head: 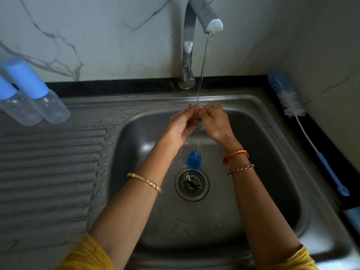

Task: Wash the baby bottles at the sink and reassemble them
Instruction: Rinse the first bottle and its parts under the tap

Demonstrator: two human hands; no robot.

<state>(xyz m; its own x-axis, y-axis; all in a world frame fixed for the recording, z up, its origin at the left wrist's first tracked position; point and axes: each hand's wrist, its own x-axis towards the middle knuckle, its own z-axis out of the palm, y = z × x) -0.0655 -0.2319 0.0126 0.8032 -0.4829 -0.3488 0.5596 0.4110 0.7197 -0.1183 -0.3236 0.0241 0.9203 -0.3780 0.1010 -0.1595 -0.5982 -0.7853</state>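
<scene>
Both hands meet under the running water from the tap (pixel 213 26), above the steel sink (pixel 272 172). The left hand (pixel 182 124) and the right hand (pixel 215 121) pinch with curled fingertips a small clear part (probably a teat, it is too transparent to be sure) (pixel 198 112). A blue cap (pixel 193 159) lies in the basin just beside the drain (pixel 191 184). Two capped baby bottles (pixel 39 94) lie on the drainboard at left. A bottle brush (pixel 303 129) rests on the counter at right.

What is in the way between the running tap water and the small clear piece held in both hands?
Nothing visible: the water stream falls straight onto the small clear piece pinched between left hand and right hand.
</scene>
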